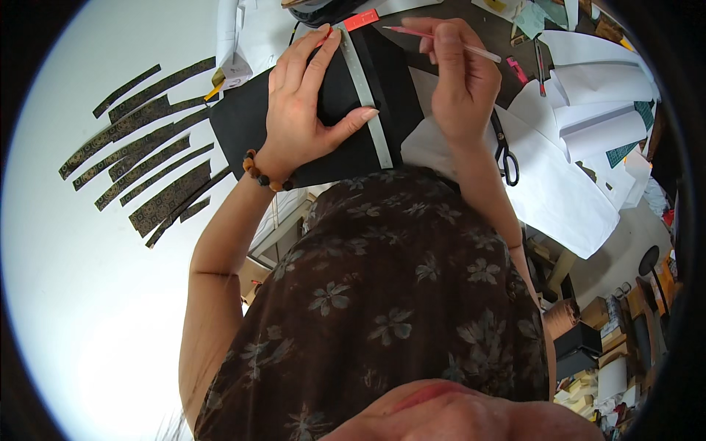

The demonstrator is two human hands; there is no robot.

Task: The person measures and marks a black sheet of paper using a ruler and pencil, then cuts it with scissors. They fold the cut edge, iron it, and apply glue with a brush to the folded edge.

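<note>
My left hand (301, 103) lies flat with spread fingers on a black sheet (239, 117). Its thumb and fingertips touch a narrow metal ruler (365, 99), which runs lengthwise over the sheet. A red block (362, 20) sits at the ruler's far end, and another bit of red shows by my left fingertips. Above the sheet's right side, my right hand (463, 95) is closed around a slim pink-and-white pencil (482, 53). The pencil's tip points left toward the red block and appears raised off the sheet.
Several dark patterned strips (173, 195) lie on the white surface at left. Black-handled scissors (509, 163) rest to the right, by large white paper sheets (566, 198) and a rolled sheet (599, 136). A small pink tool (517, 71) lies farther back.
</note>
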